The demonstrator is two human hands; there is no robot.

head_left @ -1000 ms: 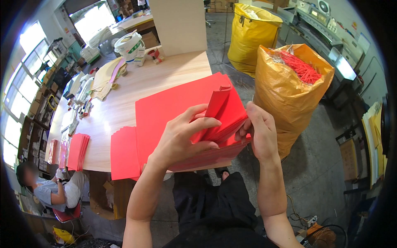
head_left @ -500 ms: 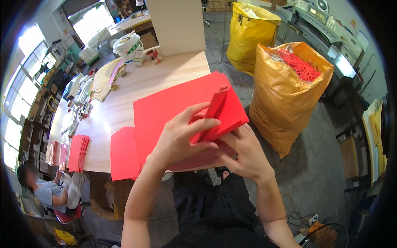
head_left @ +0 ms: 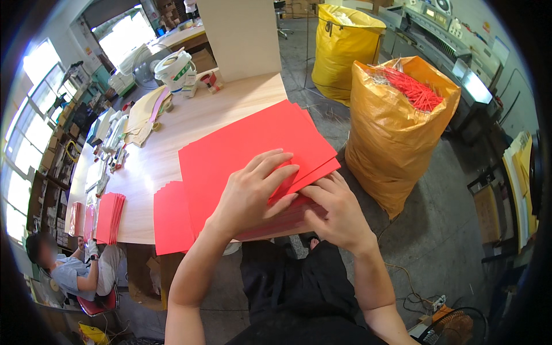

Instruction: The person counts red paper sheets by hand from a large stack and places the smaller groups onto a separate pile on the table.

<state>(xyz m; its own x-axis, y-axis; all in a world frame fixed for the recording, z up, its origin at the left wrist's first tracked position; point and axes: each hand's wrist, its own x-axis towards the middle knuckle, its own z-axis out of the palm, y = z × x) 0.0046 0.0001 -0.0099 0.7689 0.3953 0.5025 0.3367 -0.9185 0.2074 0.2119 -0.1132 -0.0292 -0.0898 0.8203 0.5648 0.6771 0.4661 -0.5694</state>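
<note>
A thick stack of red paper sheets [head_left: 247, 144] lies at the near right corner of the wooden table [head_left: 172, 138]. My left hand [head_left: 253, 192] presses flat on the top sheet, fingers spread, over a folded strip near the stack's front edge. My right hand [head_left: 336, 210] pinches the right front edge of the same red sheet, fingers curled at the stack's side. A smaller pile of folded red sheets [head_left: 171, 217] lies to the left of the stack, at the table's front edge.
Two yellow sacks stand on the floor to the right, the nearer one [head_left: 397, 126] holding red paper strips, the other [head_left: 342, 49] behind it. A white bucket [head_left: 172, 69], tan envelopes [head_left: 144, 115] and another red pile [head_left: 109, 217] are on the table. A seated person [head_left: 75, 270] is at lower left.
The red flap that stood raised in my right hand has been folded down flat. My left hand now presses it onto the stack, and my right hand has slid to the front edge.
</note>
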